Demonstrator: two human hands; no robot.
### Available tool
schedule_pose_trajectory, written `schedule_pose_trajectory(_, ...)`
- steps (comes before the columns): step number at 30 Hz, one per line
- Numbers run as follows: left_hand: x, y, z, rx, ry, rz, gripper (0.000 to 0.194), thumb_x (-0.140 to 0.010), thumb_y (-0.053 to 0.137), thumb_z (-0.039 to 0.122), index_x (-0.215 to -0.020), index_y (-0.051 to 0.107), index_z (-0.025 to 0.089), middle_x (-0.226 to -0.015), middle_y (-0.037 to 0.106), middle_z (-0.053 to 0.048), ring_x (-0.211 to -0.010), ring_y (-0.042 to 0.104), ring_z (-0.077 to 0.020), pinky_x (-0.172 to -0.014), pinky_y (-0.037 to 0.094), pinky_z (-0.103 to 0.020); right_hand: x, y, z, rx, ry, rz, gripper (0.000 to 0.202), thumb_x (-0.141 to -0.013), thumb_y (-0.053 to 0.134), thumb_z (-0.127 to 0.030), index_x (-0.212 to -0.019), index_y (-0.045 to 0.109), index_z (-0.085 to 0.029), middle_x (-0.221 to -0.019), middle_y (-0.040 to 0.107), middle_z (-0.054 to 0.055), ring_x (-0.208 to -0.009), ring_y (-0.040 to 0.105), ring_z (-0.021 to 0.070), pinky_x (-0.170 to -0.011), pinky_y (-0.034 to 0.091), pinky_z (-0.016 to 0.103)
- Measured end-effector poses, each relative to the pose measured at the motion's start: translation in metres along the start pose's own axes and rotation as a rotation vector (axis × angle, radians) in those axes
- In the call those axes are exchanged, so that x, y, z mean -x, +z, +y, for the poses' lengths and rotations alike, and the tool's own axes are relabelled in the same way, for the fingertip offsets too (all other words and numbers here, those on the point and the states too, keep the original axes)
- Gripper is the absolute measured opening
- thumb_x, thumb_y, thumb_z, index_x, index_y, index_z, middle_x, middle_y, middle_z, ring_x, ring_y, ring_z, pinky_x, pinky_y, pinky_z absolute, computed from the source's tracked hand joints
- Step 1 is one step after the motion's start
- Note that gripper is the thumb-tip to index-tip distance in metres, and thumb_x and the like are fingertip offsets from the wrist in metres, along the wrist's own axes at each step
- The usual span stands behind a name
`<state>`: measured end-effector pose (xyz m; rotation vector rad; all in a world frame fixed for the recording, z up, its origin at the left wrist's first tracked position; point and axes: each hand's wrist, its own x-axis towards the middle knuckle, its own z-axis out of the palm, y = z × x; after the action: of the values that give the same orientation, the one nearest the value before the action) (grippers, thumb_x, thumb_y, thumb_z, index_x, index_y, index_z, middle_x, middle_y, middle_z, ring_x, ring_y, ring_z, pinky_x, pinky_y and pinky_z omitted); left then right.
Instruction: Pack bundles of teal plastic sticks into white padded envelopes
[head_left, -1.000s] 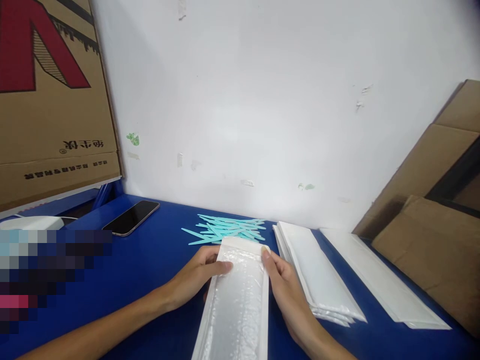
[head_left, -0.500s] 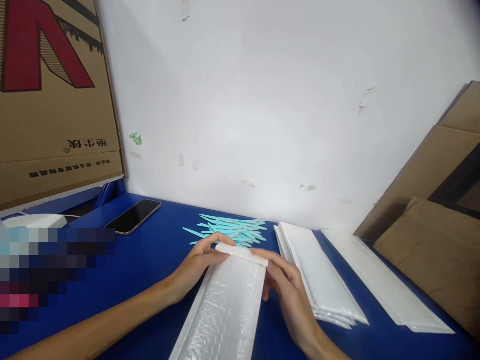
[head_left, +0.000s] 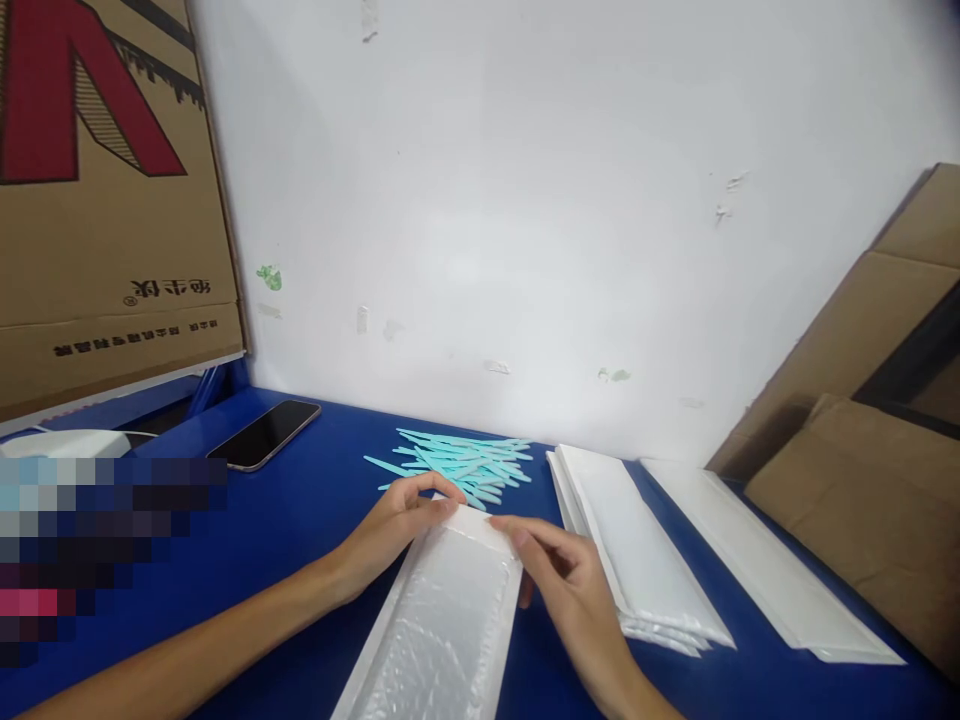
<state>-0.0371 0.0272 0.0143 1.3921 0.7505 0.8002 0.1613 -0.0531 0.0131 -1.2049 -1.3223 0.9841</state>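
Between my two hands is a long white bubble mailer (head_left: 442,610), its far end raised toward the wall and its near end running out of the bottom of the view. My left hand (head_left: 412,515) pinches the far left corner, thumb on top and fingers behind. At the far right corner, my right hand (head_left: 566,575) grips the edge with thumb and forefinger. The white flap (head_left: 474,525) at the far end lies between the fingertips. Just beyond it, a loose pile of turquoise flat sticks (head_left: 465,460) lies on the blue table (head_left: 255,560).
A stack of white bubble mailers (head_left: 637,550) lies to the right, with another mailer (head_left: 772,560) beyond it. Cardboard boxes (head_left: 840,340) lean at the far right. At left are a phone (head_left: 264,435), a large printed carton (head_left: 112,230) and a white object (head_left: 67,445).
The flap edge, curled up before, now lies flatter along the far end. My right hand has shifted slightly left along it, and the fingertips are closer together.
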Motion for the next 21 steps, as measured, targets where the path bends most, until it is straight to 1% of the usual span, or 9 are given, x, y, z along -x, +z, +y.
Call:
schedule_pose_trajectory(2,-0.001,-0.001,-0.001,-0.042,-0.003,-0.015,0.035,-0.085,0.067,0.047,-0.101,0.065,0.016,-0.077,0.064,-0.002,-0.067,0.056,-0.0150,-0.059,0.038,-0.022,-0.001,0.002,0.001,0.001,0.016,-0.025,0.041,-0.087,0.062,-0.053,-0.103,0.075,-0.017,-0.078,0.069,0.005,-0.055,0.048,0.0105,-0.048,0.041,0.022)
schedule_pose_trajectory(4,-0.001,-0.001,-0.002,-0.033,-0.013,-0.037,0.043,-0.085,0.066,0.050,-0.110,0.064,0.016,-0.080,0.067,-0.004,-0.068,0.059,-0.0173,-0.060,0.040,-0.024,-0.003,0.002,0.004,-0.033,0.022,-0.031,0.043,-0.087,0.063,-0.052,-0.114,0.069,-0.019,-0.071,0.064,0.002,-0.054,0.047,0.0101,-0.047,0.041,0.022)
schedule_pose_trajectory(7,0.000,-0.001,-0.001,-0.015,-0.007,-0.043,0.047,-0.083,0.068,0.052,-0.111,0.065,0.014,-0.086,0.068,-0.007,-0.072,0.061,-0.0186,-0.062,0.042,-0.025,-0.003,0.001,0.007,-0.100,0.020,-0.037,0.047,-0.087,0.065,-0.048,-0.127,0.057,-0.024,-0.066,0.057,-0.003,-0.053,0.048,0.0094,-0.048,0.042,0.021)
schedule_pose_trajectory(10,0.002,0.000,0.001,0.035,-0.020,-0.066,0.043,-0.083,0.070,0.050,-0.106,0.065,0.014,-0.085,0.068,-0.006,-0.072,0.060,-0.0162,-0.062,0.042,-0.023,-0.002,-0.002,0.005,-0.240,0.035,-0.137,0.034,-0.091,0.059,-0.045,-0.114,0.062,-0.021,-0.074,0.057,-0.001,-0.056,0.052,0.0102,-0.050,0.044,0.022)
schedule_pose_trajectory(13,0.004,0.002,0.001,0.121,-0.082,-0.136,0.040,-0.083,0.070,0.049,-0.104,0.062,0.016,-0.079,0.067,-0.003,-0.065,0.057,-0.0132,-0.057,0.039,-0.020,0.000,-0.005,0.001,-0.466,0.058,-0.305,0.039,-0.096,0.041,-0.045,-0.108,0.066,-0.017,-0.080,0.059,0.004,-0.061,0.057,0.0144,-0.051,0.045,0.025)
schedule_pose_trajectory(14,0.005,0.002,0.001,0.152,-0.096,-0.164,0.039,-0.083,0.071,0.049,-0.103,0.061,0.017,-0.077,0.066,-0.003,-0.063,0.057,-0.0126,-0.056,0.039,-0.020,0.001,-0.005,0.000,-0.492,0.053,-0.341,0.039,-0.097,0.040,-0.043,-0.109,0.066,-0.017,-0.081,0.060,0.005,-0.062,0.058,0.0151,-0.050,0.045,0.025)
schedule_pose_trajectory(17,0.008,0.005,0.000,0.213,-0.095,-0.247,0.036,-0.084,0.070,0.048,-0.099,0.059,0.018,-0.076,0.065,-0.002,-0.061,0.056,-0.0123,-0.054,0.039,-0.020,0.004,-0.007,-0.004,-0.350,-0.005,-0.395,0.026,-0.092,0.057,-0.036,-0.113,0.065,-0.022,-0.084,0.060,0.003,-0.063,0.057,0.0127,-0.051,0.042,0.022)
schedule_pose_trajectory(19,0.010,0.008,0.001,0.216,-0.089,-0.292,0.033,-0.085,0.070,0.046,-0.097,0.060,0.017,-0.080,0.066,-0.003,-0.064,0.058,-0.0131,-0.056,0.040,-0.020,0.008,-0.006,-0.007,-0.224,-0.081,-0.402,0.018,-0.088,0.065,-0.032,-0.105,0.066,-0.025,-0.087,0.058,0.001,-0.068,0.054,0.0118,-0.057,0.042,0.022)
schedule_pose_trajectory(21,0.011,0.010,0.004,0.214,-0.099,-0.298,0.031,-0.086,0.069,0.044,-0.100,0.061,0.017,-0.082,0.066,-0.004,-0.068,0.059,-0.0132,-0.060,0.042,-0.020,0.012,-0.003,-0.010,-0.131,-0.175,-0.365,0.013,-0.089,0.064,-0.036,-0.091,0.068,-0.024,-0.087,0.054,0.001,-0.073,0.052,0.0129,-0.064,0.042,0.024)
